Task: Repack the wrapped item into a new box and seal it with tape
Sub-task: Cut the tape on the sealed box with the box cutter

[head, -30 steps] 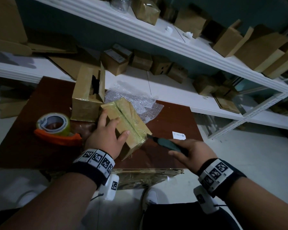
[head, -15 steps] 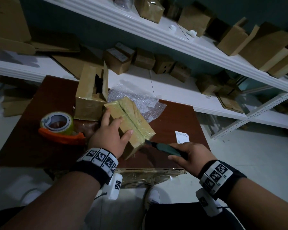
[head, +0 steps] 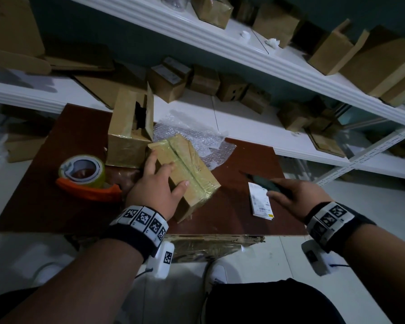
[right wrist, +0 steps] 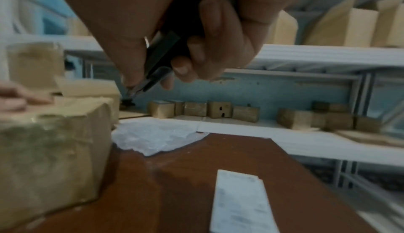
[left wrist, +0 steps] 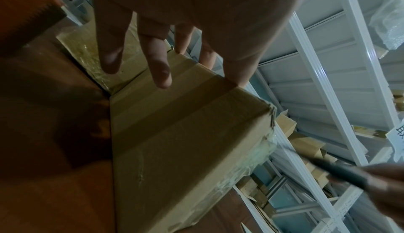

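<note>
A taped cardboard box lies tilted on the brown table. My left hand rests on its top with fingers spread and straight. My right hand grips a dark utility knife, held off to the right of the box and clear of it. A second box stands behind with its top flap open. A roll of tape on an orange dispenser sits to the left. Bubble wrap lies behind the taped box.
A white paper slip lies on the table under my right hand. White shelves behind the table carry several small cardboard boxes. A flattened carton sticks out under the table's near edge.
My right hand has drawn the knife away from the box's near end, to the right over the paper slip. The left hand stays on the box.
</note>
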Available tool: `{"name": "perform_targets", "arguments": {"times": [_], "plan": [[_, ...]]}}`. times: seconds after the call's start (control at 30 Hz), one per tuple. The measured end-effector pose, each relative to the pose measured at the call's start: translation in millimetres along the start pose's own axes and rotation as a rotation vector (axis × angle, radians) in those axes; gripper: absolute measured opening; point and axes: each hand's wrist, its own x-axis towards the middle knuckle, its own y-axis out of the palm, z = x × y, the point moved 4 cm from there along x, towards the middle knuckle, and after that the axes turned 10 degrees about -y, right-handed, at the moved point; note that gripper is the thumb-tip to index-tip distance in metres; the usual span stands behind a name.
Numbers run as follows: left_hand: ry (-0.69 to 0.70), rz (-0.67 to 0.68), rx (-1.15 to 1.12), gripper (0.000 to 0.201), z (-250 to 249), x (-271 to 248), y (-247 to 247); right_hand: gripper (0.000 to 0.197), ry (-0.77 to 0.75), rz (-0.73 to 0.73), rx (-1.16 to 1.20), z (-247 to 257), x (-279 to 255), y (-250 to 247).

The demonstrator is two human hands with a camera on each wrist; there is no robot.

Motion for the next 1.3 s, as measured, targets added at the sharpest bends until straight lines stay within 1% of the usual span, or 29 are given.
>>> {"name": "perform_targets", "arguments": {"times": [0.03,0.07,0.1,0.17,0.2,0.23,0.33,0.5,0.63,0.83,0.97,1.07,1.13,1.3], "plan": [[-0.001,0.002,0.008,0.058,0.0,0.0,0.5,0.029,0.032,-0.029,0.09,3.5,-1.9,0.6],[0.0,0.004,0.017,0.058,-0.5,0.0,0.5,0.027,0.049,-0.041,0.236,10.8,-4.2,4.4],[0.002,0.006,0.023,0.058,-0.9,0.1,0.9,0.031,0.083,-0.029,0.431,21.6,-6.8,11.9],[0.009,0.009,0.021,0.055,-0.8,0.3,0.3,0.04,0.158,0.052,0.815,47.8,-14.6,29.6],[0.01,0.013,0.013,0.055,0.1,0.8,0.0,0.04,0.167,0.095,0.921,58.8,-16.9,39.1],[0.011,0.019,0.008,0.055,1.3,1.2,-0.2,0.04,0.158,0.13,0.97,67.6,-18.0,47.8],[0.02,0.05,0.009,0.061,5.6,2.3,-0.3,0.04,0.132,0.155,1.009,78.7,-17.7,64.3],[0.044,0.121,-0.004,0.075,12.9,5.3,0.6,0.039,0.192,0.174,1.081,78.9,-27.9,73.8],[0.062,0.15,0.022,0.083,16.9,10.6,2.7,0.044,0.237,0.223,1.114,73.7,-39.2,73.5],[0.071,0.173,0.037,0.08,14.6,9.6,0.1,0.051,0.304,0.264,1.318,76.2,-49.3,82.8],[0.079,0.18,0.033,0.079,13.2,7.4,-1.3,0.057,0.369,0.288,1.435,80.5,-52.8,87.7],[0.074,0.186,0.024,0.078,11.4,5.8,-2.6,0.058,0.426,0.329,1.522,84.2,-54.8,91.3],[0.075,0.184,0.021,0.078,11.0,4.9,-3.1,0.058,0.455,0.351,1.558,86.4,-56.6,93.4],[0.076,0.176,0.024,0.078,11.9,5.5,-2.2,0.059,0.468,0.33,1.578,84.1,-57.6,95.5]]}}
